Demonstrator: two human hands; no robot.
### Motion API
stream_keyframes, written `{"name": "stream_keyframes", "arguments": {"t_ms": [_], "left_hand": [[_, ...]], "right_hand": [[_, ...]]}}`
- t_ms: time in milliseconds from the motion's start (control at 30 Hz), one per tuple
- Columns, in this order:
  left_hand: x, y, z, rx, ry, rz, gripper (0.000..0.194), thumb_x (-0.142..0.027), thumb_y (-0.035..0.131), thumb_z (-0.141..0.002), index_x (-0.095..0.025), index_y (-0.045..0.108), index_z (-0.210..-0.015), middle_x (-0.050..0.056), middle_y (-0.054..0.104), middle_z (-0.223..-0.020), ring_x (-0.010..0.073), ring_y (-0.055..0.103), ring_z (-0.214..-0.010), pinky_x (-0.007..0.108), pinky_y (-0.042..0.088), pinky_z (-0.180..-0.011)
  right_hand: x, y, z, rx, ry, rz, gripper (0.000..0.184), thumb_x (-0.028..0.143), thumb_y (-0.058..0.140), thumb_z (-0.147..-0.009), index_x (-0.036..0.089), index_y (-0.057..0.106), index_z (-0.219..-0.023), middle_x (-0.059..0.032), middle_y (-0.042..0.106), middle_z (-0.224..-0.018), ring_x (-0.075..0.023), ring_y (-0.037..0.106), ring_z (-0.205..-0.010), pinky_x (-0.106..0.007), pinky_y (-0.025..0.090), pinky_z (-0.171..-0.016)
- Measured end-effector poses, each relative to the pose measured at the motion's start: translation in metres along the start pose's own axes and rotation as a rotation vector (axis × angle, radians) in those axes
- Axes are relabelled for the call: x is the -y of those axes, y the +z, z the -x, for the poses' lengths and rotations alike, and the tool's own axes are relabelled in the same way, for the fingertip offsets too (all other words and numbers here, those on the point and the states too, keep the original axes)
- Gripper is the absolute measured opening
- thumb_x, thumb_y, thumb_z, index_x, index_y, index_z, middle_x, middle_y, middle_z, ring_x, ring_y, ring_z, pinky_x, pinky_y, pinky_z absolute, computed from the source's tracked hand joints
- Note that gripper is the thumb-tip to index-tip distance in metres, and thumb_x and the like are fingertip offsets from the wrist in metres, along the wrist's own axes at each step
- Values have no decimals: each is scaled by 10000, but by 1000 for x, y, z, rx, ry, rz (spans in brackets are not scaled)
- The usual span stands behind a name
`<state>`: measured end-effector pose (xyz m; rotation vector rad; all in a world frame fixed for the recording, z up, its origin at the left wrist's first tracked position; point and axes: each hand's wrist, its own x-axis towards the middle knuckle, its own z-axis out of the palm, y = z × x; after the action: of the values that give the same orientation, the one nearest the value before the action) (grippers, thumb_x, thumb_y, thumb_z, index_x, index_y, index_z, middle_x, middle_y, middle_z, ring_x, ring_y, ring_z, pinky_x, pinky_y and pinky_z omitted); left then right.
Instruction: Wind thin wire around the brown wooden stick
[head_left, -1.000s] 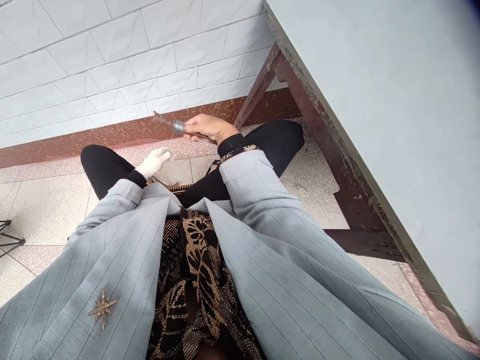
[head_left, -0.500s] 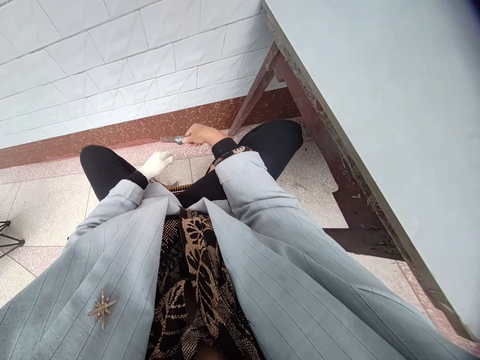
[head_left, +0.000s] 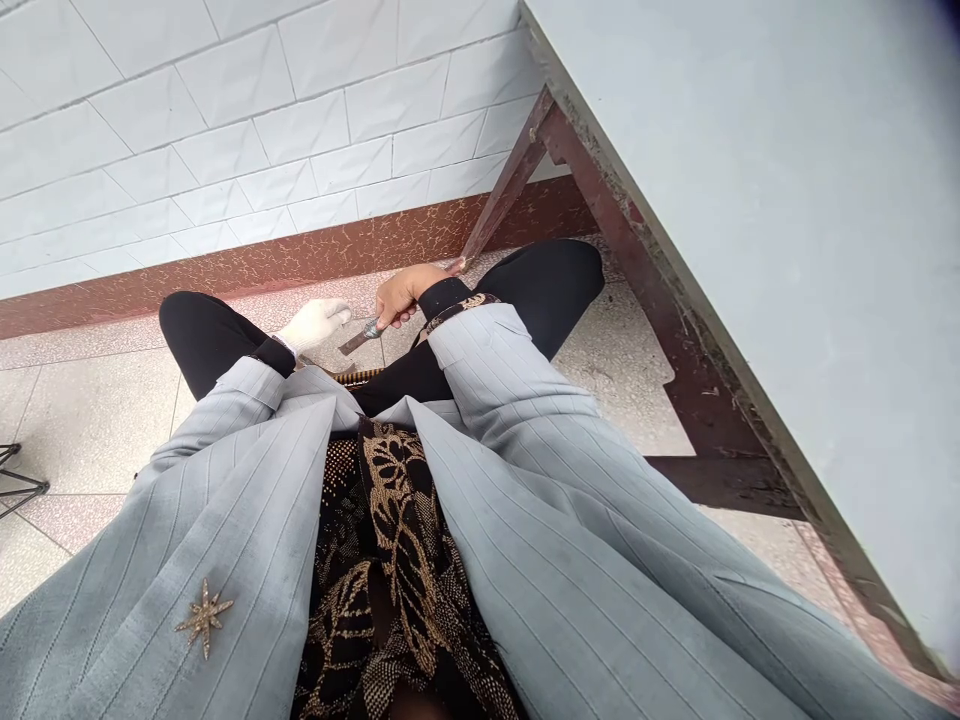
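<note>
I look down over my grey pinstriped jacket and black-clad knees to a tiled floor. My right hand [head_left: 405,290] is bare and closed round a rusty stick wound with grey wire [head_left: 365,331], whose tip slants down and left toward the floor. My left hand [head_left: 315,322] wears a white glove and rests low between my knees, just left of the stick's tip, its fingers together and pointing right. What the gloved fingers hold, if anything, is hidden. A striped brown object [head_left: 356,376] lies on the floor under my hands.
A white tiled wall [head_left: 225,130] with a red-brown skirting runs across the back. A grey table [head_left: 787,200] on dark red wooden legs [head_left: 510,180] stands close on my right. A black metal frame [head_left: 19,480] pokes in at the left edge.
My right hand has come down and toward me with the wire-wound stick, tipping its end from level to slanting down beside my gloved left hand, which stayed almost still.
</note>
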<state>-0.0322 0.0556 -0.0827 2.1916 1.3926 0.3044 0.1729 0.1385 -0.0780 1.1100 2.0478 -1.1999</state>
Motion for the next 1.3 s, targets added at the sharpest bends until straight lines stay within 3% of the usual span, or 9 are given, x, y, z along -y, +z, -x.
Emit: {"name": "stream_keyframes", "arguments": {"t_ms": [133, 267, 367, 467, 567, 667, 900, 1200, 1300], "left_hand": [[8, 0, -1, -89, -48, 157, 222, -300, 512, -919, -183, 571, -740, 6, 558, -712, 152, 491, -709, 309, 388, -715], [16, 3, 3, -118, -142, 456, 208, -333, 558, -945, -183, 565, -800, -13, 524, -684, 119, 445, -607, 283, 376, -623], [14, 8, 8, -66, -168, 590, 272, -416, 539, -994, -190, 586, -850, -38, 453, -620, 108, 383, -533, 270, 337, -560], [6, 12, 12, 4, -151, 623, 331, -456, 522, -1015, -194, 580, -821, -49, 397, -561, 104, 325, -500, 271, 294, -535], [-1, 13, 13, 22, -170, 629, 332, -439, 528, -1014, -195, 556, -791, -54, 373, -541, 95, 284, -488, 272, 245, -518], [-4, 12, 13, 32, -207, 623, 317, -425, 522, -1013, -199, 543, -793, -63, 347, -537, 90, 262, -472, 278, 211, -502], [1, 11, 16, 19, -161, 463, 238, -307, 522, -954, -191, 542, -748, -48, 404, -578, 94, 329, -526, 292, 273, -567], [6, 13, 12, 95, -113, 363, 257, -327, 510, -927, -183, 602, -735, -39, 424, -578, 108, 350, -541, 290, 290, -571], [5, 11, 13, 101, -85, 324, 275, -357, 514, -935, -183, 604, -742, -34, 450, -608, 113, 372, -560, 296, 328, -604]], "right_hand": [[0, -2, 13, 66, -98, -59, 384, 461, 826, -876, 84, 754, -857, -20, 648, -703, -102, 540, -623, -255, 395, -653], [-5, -7, 34, 36, -415, -242, 348, 455, 802, -907, 113, 755, -950, -7, 668, -754, -87, 527, -631, -234, 405, -661], [-7, -6, 43, -291, -580, -455, 457, 591, 748, -918, 135, 720, -946, -22, 673, -750, -91, 496, -600, -234, 401, -617], [-6, -4, 40, -547, -642, -632, 535, 683, 667, -937, 150, 671, -905, -35, 657, -707, -104, 486, -581, -243, 393, -571], [-5, -4, 32, -663, -550, -692, 515, 665, 638, -967, 156, 649, -889, -39, 646, -682, -111, 498, -576, -243, 403, -553], [-6, -6, 25, -695, -435, -686, 439, 568, 650, -1002, 143, 660, -893, -57, 664, -697, -112, 514, -584, -239, 420, -558], [-13, -10, 16, -644, -283, -490, 305, 395, 720, -985, 128, 712, -838, -53, 691, -716, -97, 518, -570, -258, 435, -592], [-12, -10, 14, -581, -161, -325, 206, 299, 698, -994, 107, 775, -987, -59, 721, -809, -91, 527, -595, -269, 440, -632], [-8, -8, 10, -512, -85, -159, 200, 275, 686, -995, 106, 765, -922, -38, 680, -746, -92, 501, -578, -270, 412, -616]]}}
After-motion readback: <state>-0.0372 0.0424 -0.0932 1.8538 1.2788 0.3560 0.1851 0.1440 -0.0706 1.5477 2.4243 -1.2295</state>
